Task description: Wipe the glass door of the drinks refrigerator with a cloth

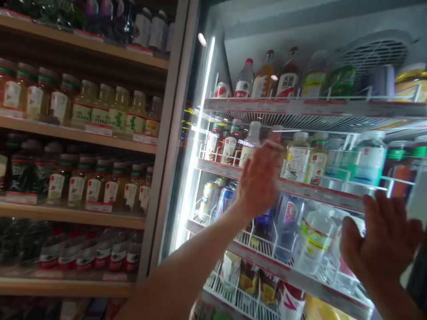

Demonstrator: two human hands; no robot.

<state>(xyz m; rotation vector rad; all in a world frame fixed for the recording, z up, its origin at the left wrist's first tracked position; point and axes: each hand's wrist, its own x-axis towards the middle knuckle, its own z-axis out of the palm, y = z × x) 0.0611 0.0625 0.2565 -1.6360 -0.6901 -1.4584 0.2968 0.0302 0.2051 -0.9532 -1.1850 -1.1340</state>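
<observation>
My left hand (259, 180) is raised before the middle shelves of a lit drinks fridge, fingers stretched out and somewhat blurred. Nothing shows in it. Behind it stand a pale-capped bottle (251, 143) and a bottle with a yellow-white label (296, 156). At the lower right, my right hand (383, 242) is held up with fingers spread and holds nothing visible. Nearest to it are a teal-tinted bottle (368, 158) and a clear bottle with a green-yellow label (315, 238). Reflections suggest glass in front of the shelves; whether either hand touches it, I cannot tell.
A metal frame (168, 146) divides the fridge from wooden shelves (83, 213) on the left, which carry rows of juice bottles (93, 186). Soda bottles (245, 80) stand on the fridge's top shelf, cans (209, 198) lower down. A round vent grille (376, 55) is at the back.
</observation>
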